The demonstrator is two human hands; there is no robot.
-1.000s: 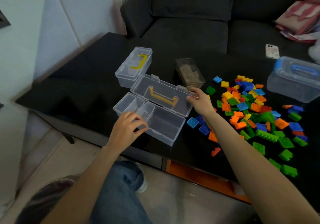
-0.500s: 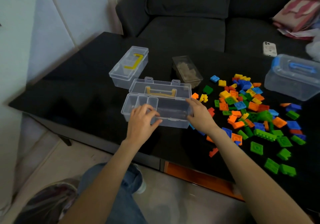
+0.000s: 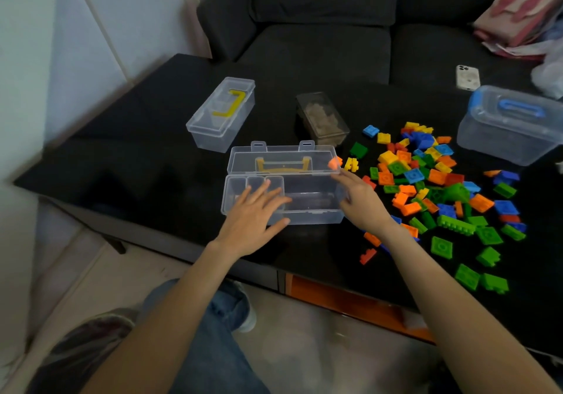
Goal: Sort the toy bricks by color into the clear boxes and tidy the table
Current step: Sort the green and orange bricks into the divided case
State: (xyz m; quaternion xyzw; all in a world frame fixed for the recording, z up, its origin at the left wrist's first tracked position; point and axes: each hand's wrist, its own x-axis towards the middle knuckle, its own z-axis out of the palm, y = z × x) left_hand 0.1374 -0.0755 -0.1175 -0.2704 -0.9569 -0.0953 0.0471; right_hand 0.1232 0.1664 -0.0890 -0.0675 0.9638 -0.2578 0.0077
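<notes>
Open clear box [image 3: 310, 201] lies empty, lid back, left of scattered bricks [image 3: 438, 186].

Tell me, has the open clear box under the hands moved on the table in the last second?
Yes. The open clear box has turned from slanted to square with the table's near edge, ending closer to the brick pile.

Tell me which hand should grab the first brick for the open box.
Probably the right hand: it sits at the open box's right end, beside the brick pile. The left hand lies spread over the box's left half, away from the pile.
</notes>
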